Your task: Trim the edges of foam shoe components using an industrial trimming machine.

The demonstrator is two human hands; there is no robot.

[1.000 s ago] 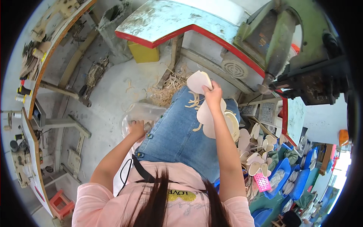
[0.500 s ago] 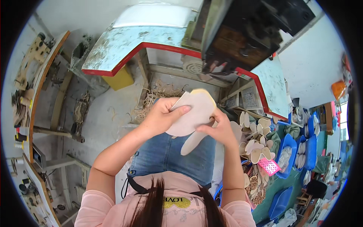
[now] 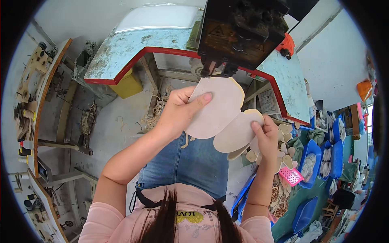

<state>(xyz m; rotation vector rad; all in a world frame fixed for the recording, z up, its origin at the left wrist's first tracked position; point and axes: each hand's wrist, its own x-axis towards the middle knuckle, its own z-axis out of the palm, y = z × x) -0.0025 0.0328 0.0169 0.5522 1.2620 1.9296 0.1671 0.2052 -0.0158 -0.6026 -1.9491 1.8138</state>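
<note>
My left hand (image 3: 182, 111) pinches a pale beige insole (image 3: 216, 107) with a yellowish edge, thumb on top and fingers underneath. Its far end reaches up to the lower part of a dark machine head (image 3: 243, 36); whether the two touch I cannot tell. My right hand (image 3: 267, 135) is closed on a second pale insole (image 3: 233, 131), which has the same yellowish rim. At least one more flat piece shows beneath that one. The two insoles meet or overlap in front of my lap, so which parts touch is unclear.
A light blue worktop (image 3: 150, 38) with a red edge curves around the machine. Trimmed strips (image 3: 156, 111) lie on the floor under it, near a yellow bin (image 3: 129, 85). To the right are several insoles, a pink basket (image 3: 291, 176) and blue tubs (image 3: 311, 156).
Both hands have moved apart. The left insole has gone up to the machine head, while my right hand has drawn the other insole to the right. The view has shifted slightly.
</note>
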